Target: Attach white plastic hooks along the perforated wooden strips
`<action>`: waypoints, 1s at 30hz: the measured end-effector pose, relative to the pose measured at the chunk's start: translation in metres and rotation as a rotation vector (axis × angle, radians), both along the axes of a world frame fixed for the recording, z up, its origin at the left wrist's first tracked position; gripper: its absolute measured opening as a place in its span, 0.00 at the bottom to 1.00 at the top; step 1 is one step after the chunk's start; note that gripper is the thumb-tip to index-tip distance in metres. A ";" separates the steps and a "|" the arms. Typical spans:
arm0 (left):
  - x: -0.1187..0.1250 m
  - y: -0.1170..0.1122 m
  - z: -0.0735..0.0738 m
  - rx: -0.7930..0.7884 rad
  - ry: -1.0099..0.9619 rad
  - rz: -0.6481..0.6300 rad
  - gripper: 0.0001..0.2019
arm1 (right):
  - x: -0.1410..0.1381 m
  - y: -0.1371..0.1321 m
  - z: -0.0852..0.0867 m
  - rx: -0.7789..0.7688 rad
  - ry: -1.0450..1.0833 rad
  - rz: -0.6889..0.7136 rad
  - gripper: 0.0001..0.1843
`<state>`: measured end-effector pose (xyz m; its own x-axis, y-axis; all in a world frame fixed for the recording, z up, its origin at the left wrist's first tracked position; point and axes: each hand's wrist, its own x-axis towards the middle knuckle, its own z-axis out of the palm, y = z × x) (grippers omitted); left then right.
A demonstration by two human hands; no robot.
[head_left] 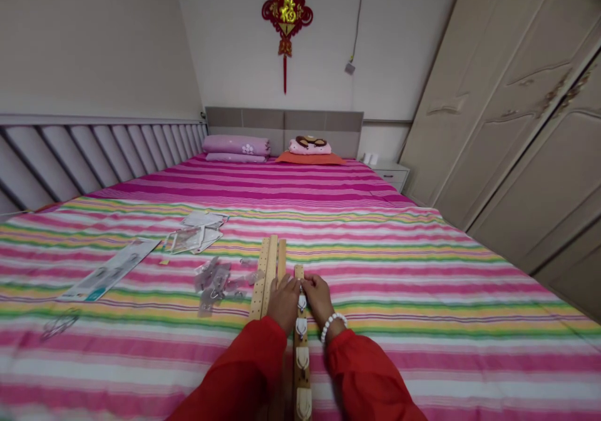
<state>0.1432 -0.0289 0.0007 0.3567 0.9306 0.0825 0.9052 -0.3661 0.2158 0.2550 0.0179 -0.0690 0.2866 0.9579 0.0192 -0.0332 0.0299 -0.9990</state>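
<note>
A narrow wooden strip (302,353) with several white hooks along it lies lengthwise on the striped bed sheet (422,296) in front of me. My left hand (284,302) and my right hand (318,297) meet over its far end, fingers curled and pressed on a white hook (302,301) there. Whether they grip the hook or only press it I cannot tell. Both arms wear red sleeves, and a white bead bracelet (332,323) circles my right wrist. Two more wooden strips with rows of holes (267,275) lie just left of my left hand.
Small clear plastic bags (216,281) and an opened plastic packet (195,236) lie left of the strips. A printed card (110,274) lies further left. Pillows (237,147) sit at the headboard, a nightstand (390,172) and a tall wardrobe (516,127) stand on the right.
</note>
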 end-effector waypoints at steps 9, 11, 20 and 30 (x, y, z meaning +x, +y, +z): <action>-0.001 0.000 -0.007 -0.030 0.009 -0.021 0.25 | 0.001 0.011 -0.017 -0.047 -0.073 -0.009 0.06; -0.001 0.000 -0.008 -0.051 0.002 -0.009 0.26 | 0.001 0.012 -0.018 -0.049 -0.084 -0.012 0.05; -0.008 -0.003 -0.007 -0.142 -0.102 -0.020 0.31 | 0.002 -0.001 0.005 0.014 -0.054 0.011 0.12; -0.072 0.018 0.009 0.182 -0.326 0.227 0.28 | 0.002 -0.014 0.020 0.011 0.121 0.075 0.21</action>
<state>0.0712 -0.0104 0.0093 0.0733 0.9423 0.3265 0.8624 -0.2243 0.4539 0.2567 0.0041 -0.0494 0.2152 0.9766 -0.0007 -0.1557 0.0336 -0.9872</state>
